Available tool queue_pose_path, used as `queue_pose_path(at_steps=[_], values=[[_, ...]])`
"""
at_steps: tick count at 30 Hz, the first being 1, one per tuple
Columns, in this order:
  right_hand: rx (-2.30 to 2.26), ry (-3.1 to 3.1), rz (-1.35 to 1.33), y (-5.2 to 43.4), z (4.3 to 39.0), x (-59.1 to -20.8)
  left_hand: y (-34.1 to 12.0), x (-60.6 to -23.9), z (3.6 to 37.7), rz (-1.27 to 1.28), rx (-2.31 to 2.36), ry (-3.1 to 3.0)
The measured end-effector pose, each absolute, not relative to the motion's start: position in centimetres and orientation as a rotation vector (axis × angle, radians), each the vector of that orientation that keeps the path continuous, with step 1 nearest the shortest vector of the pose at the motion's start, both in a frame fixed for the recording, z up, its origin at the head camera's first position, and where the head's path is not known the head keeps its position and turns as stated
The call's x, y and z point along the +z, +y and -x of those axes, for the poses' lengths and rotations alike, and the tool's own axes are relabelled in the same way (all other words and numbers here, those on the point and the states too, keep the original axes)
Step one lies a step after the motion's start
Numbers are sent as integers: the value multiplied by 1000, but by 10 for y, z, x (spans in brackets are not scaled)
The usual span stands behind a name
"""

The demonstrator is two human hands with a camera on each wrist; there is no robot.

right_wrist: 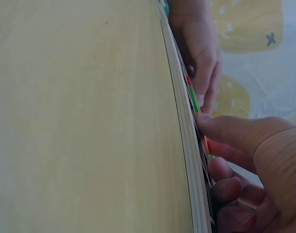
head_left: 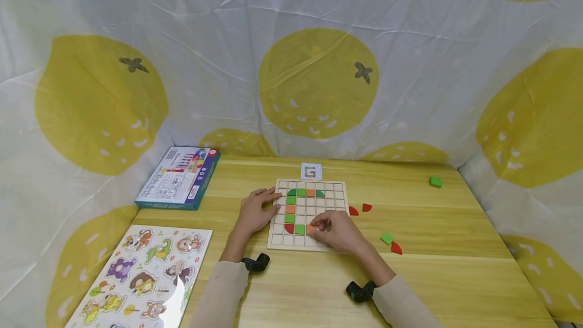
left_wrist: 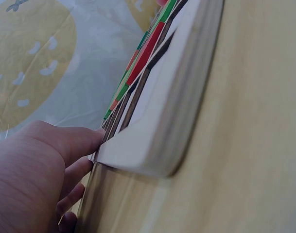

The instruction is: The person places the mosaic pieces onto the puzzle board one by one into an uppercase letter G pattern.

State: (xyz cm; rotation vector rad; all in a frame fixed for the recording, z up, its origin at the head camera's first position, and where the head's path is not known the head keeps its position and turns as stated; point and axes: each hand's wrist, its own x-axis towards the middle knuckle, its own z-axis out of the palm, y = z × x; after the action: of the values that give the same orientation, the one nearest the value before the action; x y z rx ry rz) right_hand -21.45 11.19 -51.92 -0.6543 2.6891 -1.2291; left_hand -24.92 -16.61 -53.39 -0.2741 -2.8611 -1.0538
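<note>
While my right hand (head_left: 339, 233) pinches an orange square tile (head_left: 311, 229) into a cell of the wooden grid board (head_left: 339, 197), near the board's front edge, I judge it is seating the piece beside the green tile (head_left: 299, 229). My left hand (head_left: 257, 211) lies flat with straight fingers on the board's left edge, apparently to steady it. Behind the board stands a pattern card (head_left: 311, 171); right of it lie loose red and green pieces (head_left: 387, 238).
</note>
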Motion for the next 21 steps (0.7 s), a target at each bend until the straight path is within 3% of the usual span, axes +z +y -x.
queue_pose_path(at_steps=[21], values=[[-1316, 2711, 522, 169, 223, -511, -166, -534, 249, 277, -1048, -2860]])
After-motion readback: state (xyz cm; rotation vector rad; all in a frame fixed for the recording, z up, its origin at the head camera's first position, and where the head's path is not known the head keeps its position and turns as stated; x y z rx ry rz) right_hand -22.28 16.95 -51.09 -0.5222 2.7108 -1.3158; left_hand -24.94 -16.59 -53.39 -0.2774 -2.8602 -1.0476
